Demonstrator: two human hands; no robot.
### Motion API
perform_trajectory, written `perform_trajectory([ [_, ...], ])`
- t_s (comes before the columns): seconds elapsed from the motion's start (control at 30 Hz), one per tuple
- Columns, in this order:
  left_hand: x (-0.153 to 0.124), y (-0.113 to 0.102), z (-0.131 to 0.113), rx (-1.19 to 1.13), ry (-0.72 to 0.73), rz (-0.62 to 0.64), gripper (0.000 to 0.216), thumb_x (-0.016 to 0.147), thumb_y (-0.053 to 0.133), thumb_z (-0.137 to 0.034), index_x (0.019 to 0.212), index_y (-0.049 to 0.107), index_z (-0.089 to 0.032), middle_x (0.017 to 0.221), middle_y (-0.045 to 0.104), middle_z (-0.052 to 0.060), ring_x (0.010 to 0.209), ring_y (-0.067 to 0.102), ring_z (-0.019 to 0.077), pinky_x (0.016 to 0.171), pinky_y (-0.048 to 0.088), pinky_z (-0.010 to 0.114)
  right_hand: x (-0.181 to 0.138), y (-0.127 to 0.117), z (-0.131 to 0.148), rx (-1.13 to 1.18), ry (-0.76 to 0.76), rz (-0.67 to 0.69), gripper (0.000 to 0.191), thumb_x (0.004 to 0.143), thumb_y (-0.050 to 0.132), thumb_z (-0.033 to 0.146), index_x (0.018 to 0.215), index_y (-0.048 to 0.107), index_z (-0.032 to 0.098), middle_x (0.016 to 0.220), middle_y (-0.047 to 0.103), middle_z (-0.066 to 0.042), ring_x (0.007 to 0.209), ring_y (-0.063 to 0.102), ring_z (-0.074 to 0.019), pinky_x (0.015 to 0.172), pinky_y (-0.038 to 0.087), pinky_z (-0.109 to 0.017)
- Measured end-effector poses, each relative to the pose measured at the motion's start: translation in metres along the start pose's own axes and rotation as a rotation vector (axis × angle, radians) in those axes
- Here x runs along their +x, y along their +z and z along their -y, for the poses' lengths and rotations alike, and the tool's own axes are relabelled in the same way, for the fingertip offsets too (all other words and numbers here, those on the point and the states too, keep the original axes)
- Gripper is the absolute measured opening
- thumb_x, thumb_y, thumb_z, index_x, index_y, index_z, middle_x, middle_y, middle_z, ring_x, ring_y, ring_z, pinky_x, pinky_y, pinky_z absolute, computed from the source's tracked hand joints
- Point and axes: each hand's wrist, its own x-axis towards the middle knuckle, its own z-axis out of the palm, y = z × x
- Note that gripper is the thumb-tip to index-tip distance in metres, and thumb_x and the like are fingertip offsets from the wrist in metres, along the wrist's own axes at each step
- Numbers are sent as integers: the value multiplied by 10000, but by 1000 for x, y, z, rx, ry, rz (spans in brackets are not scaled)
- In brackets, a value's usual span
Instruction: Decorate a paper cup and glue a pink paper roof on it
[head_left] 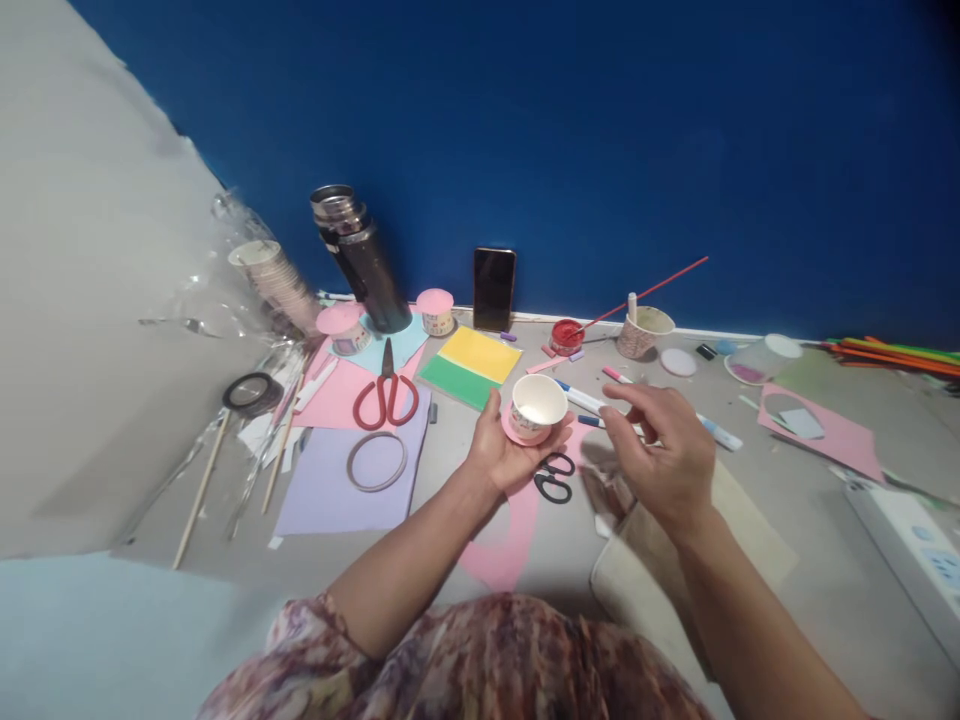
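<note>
On the palm of my left hand (491,450) sits a small printed paper cup (538,403), upright, its white inside facing up. A pink paper disc (517,432) lies under the cup's base, and my fingers reach beneath it. To the right, my right hand (664,450) hovers over the table, thumb and forefinger apart, the other fingers curled; nothing shows in it. Small black-handled scissors (555,480) lie just below the cup. Markers (581,395) lie between the two hands. Two similar cups with pink discs on top, one of them a pink-topped cup (436,312), stand at the back.
Red-handled scissors (386,395) and a tape ring (376,462) lie on coloured paper at left. A dark flask (367,265) stands behind, near stacked cups (277,285). A phone (494,290) leans on the blue wall. Red paint (568,337) and a power strip (911,550) are rightward.
</note>
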Motion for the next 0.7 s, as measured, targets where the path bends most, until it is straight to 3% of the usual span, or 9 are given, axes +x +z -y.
perform_trajectory([
  [0.2, -1, 0, 0, 107, 62, -5, 817, 1019, 289, -727, 1372, 612, -65, 1112, 752, 238, 980, 750, 355, 837, 625, 507, -5, 3, 0, 67, -34, 15, 152, 983, 637, 150, 942, 763, 224, 900, 818, -74, 825, 753, -232, 762, 561, -390],
  [0.4, -3, 3, 2, 135, 147, -28, 663, 1053, 350, -619, 1187, 695, -69, 1000, 760, 201, 918, 735, 326, 809, 633, 482, -15, 6, 5, 141, -104, 45, 125, 959, 673, 116, 958, 754, 212, 852, 800, -56, 781, 735, -212, 728, 543, -362],
  [0.53, -6, 1, 3, 159, 147, -1, 543, 1041, 427, -555, 1154, 721, -112, 1003, 774, 182, 874, 749, 314, 791, 623, 462, -22, 8, -2, 58, -7, -10, 58, 966, 695, 155, 964, 732, 200, 835, 779, -52, 711, 692, -188, 667, 530, -329],
  [0.7, -5, -5, 6, 189, 176, 49, 396, 968, 603, -470, 1133, 740, -138, 1091, 783, 161, 886, 753, 301, 870, 600, 465, -24, 12, -3, 50, 18, -12, 105, 983, 682, 185, 888, 717, 213, 775, 763, -26, 667, 684, -175, 649, 525, -319],
])
